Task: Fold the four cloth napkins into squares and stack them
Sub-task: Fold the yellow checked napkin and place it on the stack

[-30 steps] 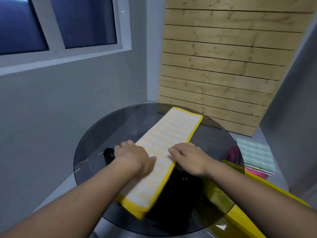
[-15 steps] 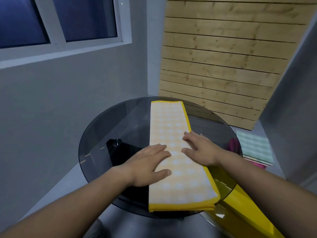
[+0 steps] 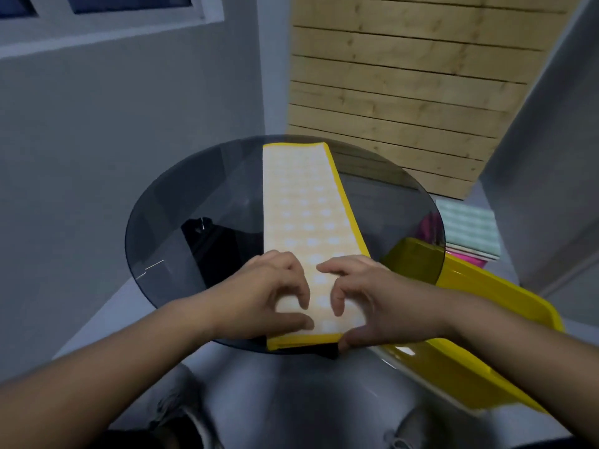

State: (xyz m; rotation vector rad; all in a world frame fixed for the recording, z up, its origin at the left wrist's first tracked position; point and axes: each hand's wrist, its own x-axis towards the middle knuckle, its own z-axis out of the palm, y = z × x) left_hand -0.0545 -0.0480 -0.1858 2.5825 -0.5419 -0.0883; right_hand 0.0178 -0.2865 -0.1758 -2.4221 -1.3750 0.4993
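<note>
While left hand and right hand pinch the napkin, it spans the glass table; plank wall behind.

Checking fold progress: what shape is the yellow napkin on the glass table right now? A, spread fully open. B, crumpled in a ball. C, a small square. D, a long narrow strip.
D: the yellow napkin lies flat as a long narrow strip across the glass table, with the left hand and right hand holding its near end.
</note>
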